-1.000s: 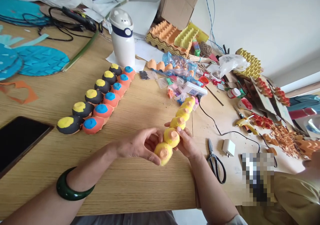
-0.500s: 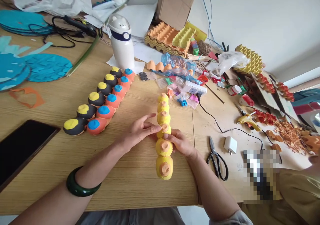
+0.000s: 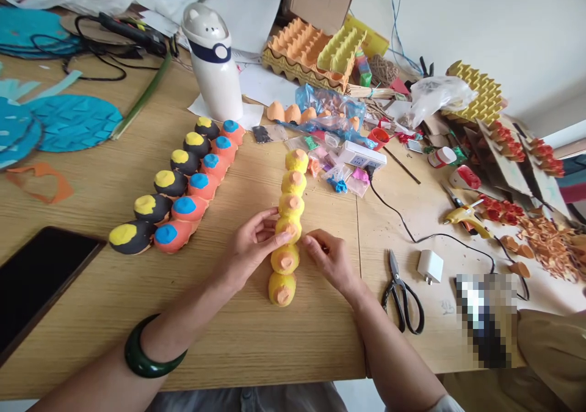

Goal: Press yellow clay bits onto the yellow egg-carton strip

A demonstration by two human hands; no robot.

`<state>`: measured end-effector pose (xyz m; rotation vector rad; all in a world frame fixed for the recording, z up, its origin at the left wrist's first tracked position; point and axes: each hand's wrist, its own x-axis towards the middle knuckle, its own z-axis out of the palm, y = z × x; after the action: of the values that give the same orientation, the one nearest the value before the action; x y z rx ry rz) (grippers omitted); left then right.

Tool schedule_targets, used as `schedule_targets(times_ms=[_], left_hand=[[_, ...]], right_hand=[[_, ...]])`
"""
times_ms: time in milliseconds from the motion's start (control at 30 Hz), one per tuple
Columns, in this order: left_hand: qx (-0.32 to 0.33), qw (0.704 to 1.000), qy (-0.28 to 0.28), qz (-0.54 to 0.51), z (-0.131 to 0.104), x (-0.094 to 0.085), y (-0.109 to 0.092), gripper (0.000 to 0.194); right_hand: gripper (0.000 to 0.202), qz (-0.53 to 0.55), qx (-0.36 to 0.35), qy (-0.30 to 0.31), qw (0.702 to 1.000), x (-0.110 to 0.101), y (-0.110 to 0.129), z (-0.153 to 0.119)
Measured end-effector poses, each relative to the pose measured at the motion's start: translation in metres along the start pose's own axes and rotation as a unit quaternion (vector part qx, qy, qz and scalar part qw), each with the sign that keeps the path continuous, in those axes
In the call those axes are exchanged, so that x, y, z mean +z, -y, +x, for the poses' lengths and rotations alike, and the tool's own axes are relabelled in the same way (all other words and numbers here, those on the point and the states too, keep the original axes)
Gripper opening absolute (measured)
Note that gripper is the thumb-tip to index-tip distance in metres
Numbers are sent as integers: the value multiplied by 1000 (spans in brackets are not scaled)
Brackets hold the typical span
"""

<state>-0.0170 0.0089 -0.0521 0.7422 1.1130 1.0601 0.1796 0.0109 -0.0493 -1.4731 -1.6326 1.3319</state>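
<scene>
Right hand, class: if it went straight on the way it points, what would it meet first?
The right hand would probably meet the yellow, bumpy strip with orange tips; depth is unclear.

Left hand (image 3: 251,242) partly hidden behind yellow strip (image 3: 291,203), phone (image 3: 46,278) cut off at left edge, pixelated object (image 3: 485,320) unreadable

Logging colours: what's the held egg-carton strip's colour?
The egg-carton strip is yellow with orange tips; head view.

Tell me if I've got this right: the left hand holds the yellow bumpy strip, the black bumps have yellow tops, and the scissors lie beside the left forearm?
Not quite: the scissors lie beside the right forearm, as the head view shows. The rest is right: the left hand holds the yellow bumpy strip, and the black bumps have yellow tops.
</scene>
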Motion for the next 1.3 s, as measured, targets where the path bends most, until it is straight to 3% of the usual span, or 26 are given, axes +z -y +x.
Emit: schedule_targets(times_ms=[67,200,267,333,400,600,800,1133,1300], left_hand=[[5,999,-14,33,3,-3,-1,70],[44,985,-28,165,2,-11,-3,73],[81,957,-53,275,-1,-14,-3,68],[116,907,-76,397,-4,-17,-3,58],[137,873,-86,461,-5,-19,-3,53],[187,881,-104,422,0,-22,-8,47],[237,900,-93,353,-4,-17,-14,33],[229,927,-84,285,-6,-17,-10,30],[258,925,-59,272,-11,-14,-9,27]], right_hand=[[36,124,31,-31,991,-2,0,2],[29,372,58,-48,925,-4,2,6],[30,408,59,-53,909,-5,3,8],[30,417,65,-47,905,-6,2,9],[33,416,65,-40,906,-6,0,10],[30,385,46,-14,922,-4,-4,8],[29,390,49,7,920,-4,-1,7],[33,396,57,14,916,-7,-1,8],[25,374,8,4,928,-2,-6,8]])
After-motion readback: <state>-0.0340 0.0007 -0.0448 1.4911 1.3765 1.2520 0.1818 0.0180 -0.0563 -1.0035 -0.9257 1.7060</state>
